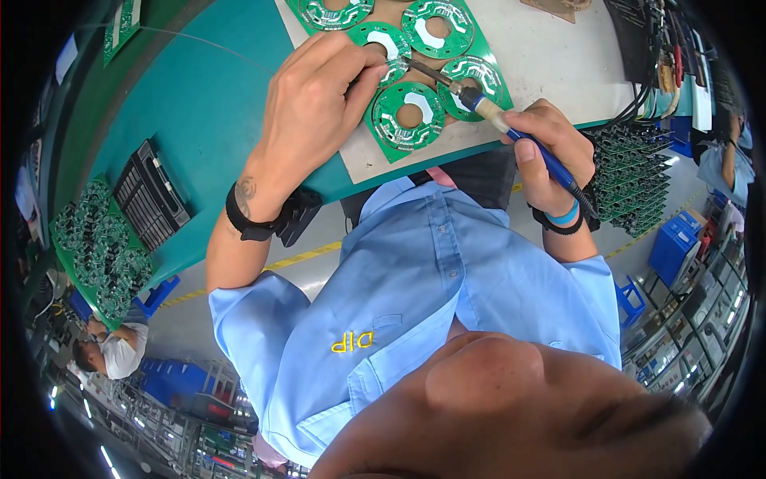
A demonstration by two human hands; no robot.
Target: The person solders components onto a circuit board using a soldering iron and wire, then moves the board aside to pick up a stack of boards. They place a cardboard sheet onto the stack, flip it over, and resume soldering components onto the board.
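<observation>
My right hand (550, 156) grips the blue handle of a soldering iron (488, 112), which slants up and left. The iron's tip meets a round green circuit board (396, 73) with a hole in its middle. Close beside the tip is my left hand (315, 104), its thumb and forefinger pinched together. A thin solder wire (199, 36) runs from the upper left to behind that hand; the wire's end between the fingers is hidden. Several such round boards sit joined in one green panel (392, 152) on a pale sheet (359, 164).
A black slotted tray (150, 195) lies on the green mat (211, 88) at left, beside a panel crowded with components (104, 247). Stacked circuit boards (634, 180) stand right of the bench. Dark cables (634, 104) hang at upper right. Another person (124, 351) is at far left.
</observation>
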